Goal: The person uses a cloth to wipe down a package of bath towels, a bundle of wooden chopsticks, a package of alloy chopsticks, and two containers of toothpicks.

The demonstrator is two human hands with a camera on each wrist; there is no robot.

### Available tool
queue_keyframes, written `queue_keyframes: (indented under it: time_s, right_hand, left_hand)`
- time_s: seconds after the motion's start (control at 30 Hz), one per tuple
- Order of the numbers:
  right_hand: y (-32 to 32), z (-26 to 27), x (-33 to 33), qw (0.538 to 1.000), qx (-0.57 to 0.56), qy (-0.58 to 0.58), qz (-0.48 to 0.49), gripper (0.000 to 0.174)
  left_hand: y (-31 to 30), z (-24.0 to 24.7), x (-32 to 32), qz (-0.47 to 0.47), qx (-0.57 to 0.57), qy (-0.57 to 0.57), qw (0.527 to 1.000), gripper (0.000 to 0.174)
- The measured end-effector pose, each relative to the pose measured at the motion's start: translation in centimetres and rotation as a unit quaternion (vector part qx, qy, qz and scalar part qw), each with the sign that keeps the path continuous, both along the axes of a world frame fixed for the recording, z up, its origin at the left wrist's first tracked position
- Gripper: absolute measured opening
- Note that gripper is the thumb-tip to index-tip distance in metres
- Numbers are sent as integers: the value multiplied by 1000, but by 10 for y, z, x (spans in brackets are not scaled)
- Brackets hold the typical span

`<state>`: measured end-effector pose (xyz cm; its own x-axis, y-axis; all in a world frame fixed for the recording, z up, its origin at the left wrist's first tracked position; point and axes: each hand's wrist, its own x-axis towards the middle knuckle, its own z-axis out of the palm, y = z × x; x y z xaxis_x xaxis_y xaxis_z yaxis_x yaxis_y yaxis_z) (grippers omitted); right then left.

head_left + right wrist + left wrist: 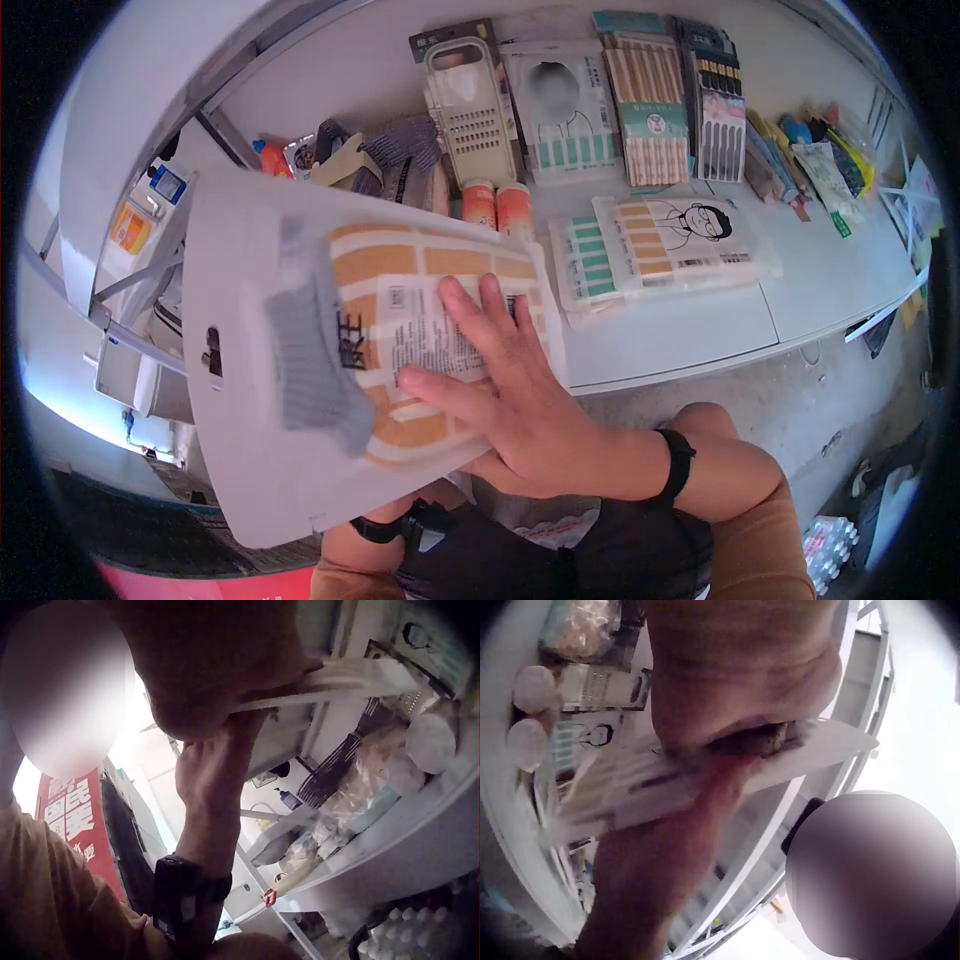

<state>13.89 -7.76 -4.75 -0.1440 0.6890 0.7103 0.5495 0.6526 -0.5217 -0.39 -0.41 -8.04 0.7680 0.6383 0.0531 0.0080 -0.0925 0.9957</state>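
A flat plastic package (250, 430) is held up tilted in front of the body. It shows a grey ribbed cuff like a sock's, orange and white blocks and a printed label. Across the label lies my right hand (510, 400), its fingers fairly straight and spread, the thumb apart. My left hand (742, 682) is under the package; in the right wrist view its wrist bears a dark watch (180, 892). Its fingers are hidden, so I cannot tell how they lie.
More packages (690, 245) with a line-drawn face lie on the white table (680, 345). Behind them stand a boxed grater (475, 120), a chopstick pack (650, 110) and two orange cans (497, 207). Grey cloth items (400, 155) are at the back left, a metal frame (140, 335) at the left.
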Motion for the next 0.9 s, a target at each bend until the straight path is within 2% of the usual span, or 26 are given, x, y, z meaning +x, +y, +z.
queue_keyframes:
  time_s: [0.13, 0.2, 0.23, 0.3, 0.43, 0.5, 0.53, 0.63, 0.7, 0.8, 0.83, 0.87, 0.9]
  right_hand:
    - [0, -4, -7, 995, 27, -79, -51, 59]
    - [-2, -5, -11, 964, 146, -204, -94, 54]
    - [0, -5, -12, 963, 149, -204, -89, 54]
    - [3, -5, -10, 941, 142, -300, -68, 50]
    - [4, -4, -4, 953, 111, -271, -72, 49]
    - [3, -5, -4, 964, 98, -245, -15, 49]
    - [2, -5, -5, 965, 98, -244, -16, 49]
    - [0, -4, -5, 961, 127, -240, -53, 50]
    - [5, 4, 7, 950, 117, -263, -122, 49]
    - [13, 8, 23, 962, 85, -214, -147, 57]
    - [15, 9, 27, 964, 59, -196, -172, 61]
    - [11, 16, 33, 960, 20, -221, -172, 70]
    - [12, 13, 34, 959, 19, -221, -175, 70]
  left_hand:
    - [-1, 1, -2, -15, -40, -78, 996, 62]
    - [-2, 2, 0, -19, -59, -120, 991, 62]
    - [-1, 3, -1, -18, -67, -143, 987, 62]
    - [-2, 5, 0, -23, -83, -182, 979, 63]
    - [-6, 9, 4, -40, -122, -256, 958, 63]
    - [-8, 11, 7, -49, -143, -293, 944, 64]
    - [-9, 12, 8, -53, -153, -312, 936, 64]
    - [-13, 13, 7, -62, -186, -366, 910, 65]
    - [-16, 13, 10, -70, -210, -404, 888, 65]
    - [-23, 20, 16, -81, -240, -457, 853, 66]
    - [-19, 23, 10, -83, -241, -455, 853, 66]
    - [-12, 28, -2, -38, -183, -432, 882, 68]
    - [-5, 32, -12, 6, -124, -406, 905, 70]
